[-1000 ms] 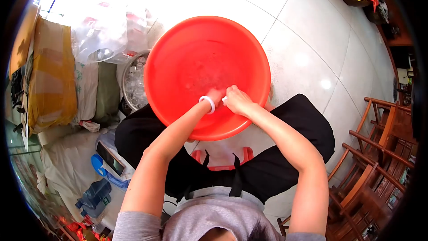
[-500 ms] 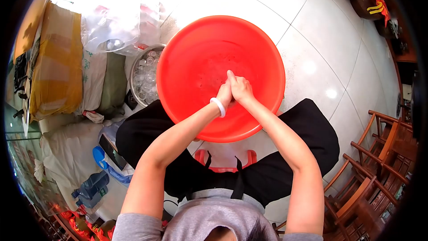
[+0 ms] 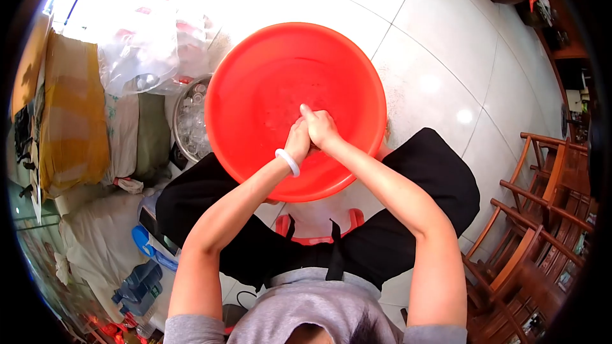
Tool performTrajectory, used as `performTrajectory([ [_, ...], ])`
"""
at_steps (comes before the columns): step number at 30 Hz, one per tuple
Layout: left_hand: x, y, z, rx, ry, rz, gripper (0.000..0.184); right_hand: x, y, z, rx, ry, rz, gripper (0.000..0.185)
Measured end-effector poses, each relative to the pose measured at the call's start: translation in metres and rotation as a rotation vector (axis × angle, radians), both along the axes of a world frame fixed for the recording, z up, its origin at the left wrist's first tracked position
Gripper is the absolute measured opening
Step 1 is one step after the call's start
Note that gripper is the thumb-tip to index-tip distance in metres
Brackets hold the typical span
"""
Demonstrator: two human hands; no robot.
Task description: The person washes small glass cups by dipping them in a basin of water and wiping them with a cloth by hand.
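A large red plastic basin stands between my knees, with small dark specks and what looks like clear water in its bottom. My left hand, below a white bracelet, is pressed against my right hand over the near half of the basin. The fingers of both are closed around each other, with one thumb pointing up. Whatever lies between the palms, if anything, is hidden.
Left of the basin, a metal bowl holds several clear small pieces. Plastic bags and a taped carton are beyond it. Wooden chairs stand at right on the white tile floor. A red stool shows beneath me.
The view has shifted, so the basin and hands appear further left. Both hands stay pressed together over the basin, with only a slight change in their pose.
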State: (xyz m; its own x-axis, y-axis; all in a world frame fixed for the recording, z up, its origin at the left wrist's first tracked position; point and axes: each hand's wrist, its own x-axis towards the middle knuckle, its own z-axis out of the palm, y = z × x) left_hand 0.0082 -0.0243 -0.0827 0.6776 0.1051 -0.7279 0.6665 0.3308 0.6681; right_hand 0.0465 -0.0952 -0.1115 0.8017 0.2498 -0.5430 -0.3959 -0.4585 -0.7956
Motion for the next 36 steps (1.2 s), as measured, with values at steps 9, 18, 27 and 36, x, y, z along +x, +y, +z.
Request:
performTrajectory([
  [9, -0.003, 0.029, -0.028, 0.193, -0.299, -0.013, 0.029, -0.023, 0.026, 0.018, -0.015, -0.600, -0.067, 0.045],
  [18, 0.010, 0.035, 0.024, -0.478, 0.010, -0.104, 0.026, 0.032, 0.012, -0.017, 0.398, 0.311, -0.129, 0.053],
  [27, 0.028, 0.038, 0.041, -0.429, 0.006, 0.084, 0.055, 0.022, -0.010, 0.054, 0.290, -0.709, 0.202, 0.040],
  [36, 0.023, 0.043, 0.058, -0.515, -0.143, -0.226, 0.050, 0.046, -0.025, 0.053, 0.697, -0.122, -0.019, 0.040],
])
